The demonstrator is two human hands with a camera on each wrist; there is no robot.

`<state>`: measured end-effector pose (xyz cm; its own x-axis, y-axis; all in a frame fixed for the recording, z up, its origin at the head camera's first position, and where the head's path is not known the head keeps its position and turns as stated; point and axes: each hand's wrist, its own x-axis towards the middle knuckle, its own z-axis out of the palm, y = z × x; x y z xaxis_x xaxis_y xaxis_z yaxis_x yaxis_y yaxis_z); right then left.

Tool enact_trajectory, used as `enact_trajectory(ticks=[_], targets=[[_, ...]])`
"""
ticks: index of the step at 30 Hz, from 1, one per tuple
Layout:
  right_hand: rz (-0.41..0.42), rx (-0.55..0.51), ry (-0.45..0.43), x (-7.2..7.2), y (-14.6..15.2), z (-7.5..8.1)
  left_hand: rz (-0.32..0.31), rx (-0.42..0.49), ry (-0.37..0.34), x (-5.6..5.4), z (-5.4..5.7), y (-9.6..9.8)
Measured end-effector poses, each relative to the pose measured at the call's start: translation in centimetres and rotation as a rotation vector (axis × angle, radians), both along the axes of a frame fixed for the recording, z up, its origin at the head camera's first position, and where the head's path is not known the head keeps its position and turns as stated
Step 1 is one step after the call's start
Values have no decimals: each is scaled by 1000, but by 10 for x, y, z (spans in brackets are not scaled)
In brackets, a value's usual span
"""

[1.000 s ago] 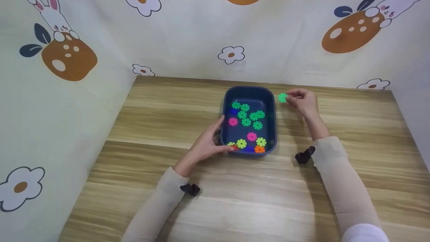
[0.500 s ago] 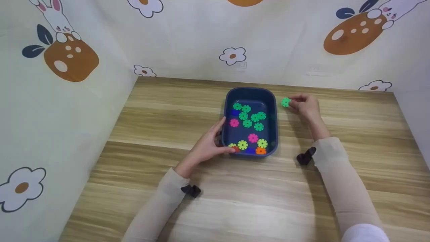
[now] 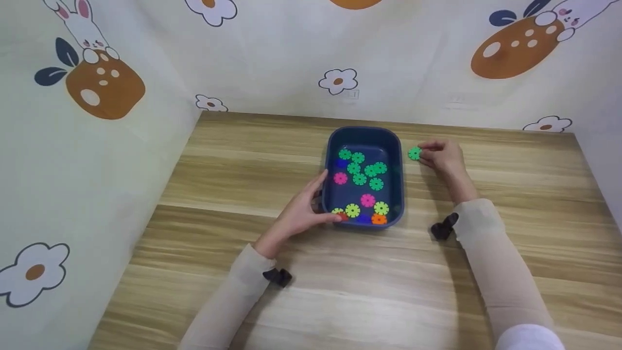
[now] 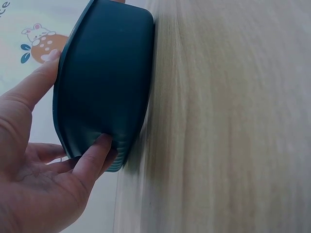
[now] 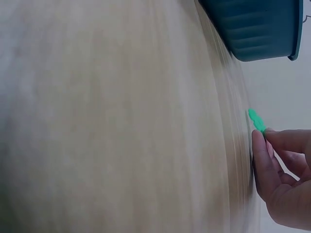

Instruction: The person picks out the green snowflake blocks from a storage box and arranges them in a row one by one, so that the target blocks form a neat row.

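A dark blue plastic bin (image 3: 364,138) stands on the wooden table, holding several small notched plastic discs. Green discs (image 3: 359,179) lie towards its middle and back; yellow (image 3: 352,210), pink (image 3: 368,200), orange (image 3: 379,219), red and blue ones lie mostly nearer the front. My left hand (image 3: 297,212) grips the bin's near left corner, thumb at the front rim and fingers against the left side, as the left wrist view of the bin (image 4: 104,73) also shows. Right of the bin, my right hand (image 3: 444,158) pinches a green notched disc (image 3: 414,153) between thumb and fingertips.
The wood-grain table (image 3: 233,165) runs back to a pale cloth wall (image 3: 272,58) printed with flowers, rabbits and oranges. Black cameras are strapped at the left wrist (image 3: 277,277) and right wrist (image 3: 444,226).
My right hand has come down and slightly nearer with the green disc, still beside the bin. My left hand keeps its hold, and the view has shifted slightly.
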<state>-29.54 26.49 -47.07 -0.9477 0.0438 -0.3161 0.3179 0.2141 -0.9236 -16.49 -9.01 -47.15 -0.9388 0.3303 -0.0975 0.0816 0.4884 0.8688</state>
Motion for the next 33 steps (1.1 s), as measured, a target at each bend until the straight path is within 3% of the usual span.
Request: enact_trajectory(ticks=[9,16,26,33], targets=[[2,55,27,0,1,-1,-9,26,-6,0,-1,0],[-18,162,30,1,4,5,-15,84,-9,-1,-1,2],[-28,187,70,6,7,19,-26,77,-9,-2,-1,3],[-15,138,113,6,-2,29,-17,83,-18,-1,-1,0]])
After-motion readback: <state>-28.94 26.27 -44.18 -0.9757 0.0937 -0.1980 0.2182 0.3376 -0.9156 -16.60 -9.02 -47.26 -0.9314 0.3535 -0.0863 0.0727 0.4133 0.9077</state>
